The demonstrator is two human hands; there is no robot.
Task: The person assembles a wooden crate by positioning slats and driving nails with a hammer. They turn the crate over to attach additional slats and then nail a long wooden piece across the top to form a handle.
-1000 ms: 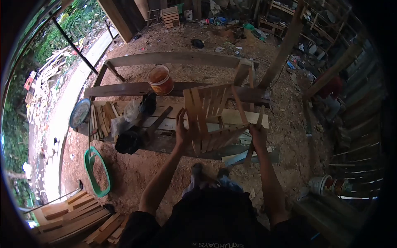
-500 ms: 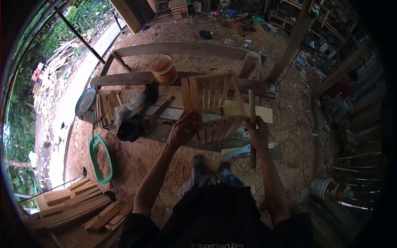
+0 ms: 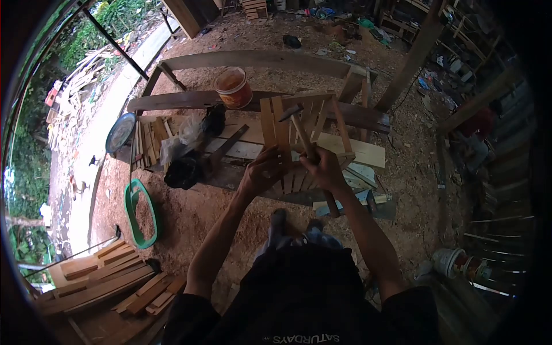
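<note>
A slatted wooden frame [image 3: 340, 123] rests on the low plank bench [image 3: 230, 178] in front of me. My left hand [image 3: 261, 171] is closed on the frame's near left part, at the lower ends of two upright slats [image 3: 275, 122]. In my right hand [image 3: 323, 168] is a hammer [image 3: 300, 129], its dark head up over the frame beside the slats and its wooden handle slanting down through my fist.
Dark plastic bags [image 3: 183, 173], thin wood strips [image 3: 150, 141] and an orange bucket [image 3: 233, 89] are on or behind the bench's left part. A saw [image 3: 356, 201] lies at the near right. A green tub [image 3: 141, 215] and stacked boards [image 3: 109, 279] are at lower left.
My right hand has moved left and inward over the frame, and the hammer's head has come into view above it. My left hand stays on the frame. The view has shifted slightly.
</note>
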